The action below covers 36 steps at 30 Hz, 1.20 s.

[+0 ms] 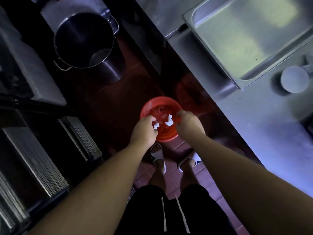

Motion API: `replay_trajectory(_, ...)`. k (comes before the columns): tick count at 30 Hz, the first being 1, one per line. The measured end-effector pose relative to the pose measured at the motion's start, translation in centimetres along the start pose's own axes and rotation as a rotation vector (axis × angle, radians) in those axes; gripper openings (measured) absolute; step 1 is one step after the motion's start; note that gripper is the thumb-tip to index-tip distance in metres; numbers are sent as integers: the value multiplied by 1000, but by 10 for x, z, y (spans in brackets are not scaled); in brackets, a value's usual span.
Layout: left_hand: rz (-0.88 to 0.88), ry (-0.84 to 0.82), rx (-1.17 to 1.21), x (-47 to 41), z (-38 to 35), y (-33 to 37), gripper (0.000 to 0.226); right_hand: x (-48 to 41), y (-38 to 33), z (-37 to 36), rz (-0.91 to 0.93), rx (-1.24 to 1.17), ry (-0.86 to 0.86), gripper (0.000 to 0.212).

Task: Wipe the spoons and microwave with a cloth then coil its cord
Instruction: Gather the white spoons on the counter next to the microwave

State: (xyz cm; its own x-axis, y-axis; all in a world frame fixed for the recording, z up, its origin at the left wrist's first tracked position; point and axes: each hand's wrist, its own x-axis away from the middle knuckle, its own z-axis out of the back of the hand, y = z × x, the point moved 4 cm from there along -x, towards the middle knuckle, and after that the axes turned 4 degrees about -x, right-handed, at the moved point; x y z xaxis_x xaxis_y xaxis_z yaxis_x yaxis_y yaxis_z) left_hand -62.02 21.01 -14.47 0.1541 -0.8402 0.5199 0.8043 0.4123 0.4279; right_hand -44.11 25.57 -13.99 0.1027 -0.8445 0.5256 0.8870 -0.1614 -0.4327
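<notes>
Below, red bowl (149, 103): on the floor.
Left hand (144, 131): pinches white cloth (156, 125).
Right hand (188, 123): curled, hold unclear; more cloth lies just leftward.

Both bare arms reach out toward 12 o'clock. The left hand (144, 130) pinches a bit of white cloth (155, 125). The right hand (188, 123), at its 3 o'clock, has its fingers curled down.

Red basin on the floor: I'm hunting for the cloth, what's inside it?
White cloth shows in two bits, one gripped by the left hand, the other beside the right hand. The hands cover the near part of the red basin; spoons or water cannot be made out.
</notes>
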Motion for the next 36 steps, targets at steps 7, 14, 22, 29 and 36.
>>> replay_trajectory(7,-12,-54,-80,4,-5,9,41,14,14,3,-14,-30,-26,38)
replay_trajectory(14,-36,-88,-144,15,-9,49,39,30,36,32,-28,-56,0,35)
replay_trajectory(22,-158,-147,-265,36,-25,141,39,54,94,102,-95,-138,74,20)
replay_trajectory(29,-314,-165,-394,51,-49,243,27,78,176,173,-184,-201,118,34)
replay_trajectory(36,-412,-143,-382,44,-59,345,28,81,225,242,-216,-278,245,35)
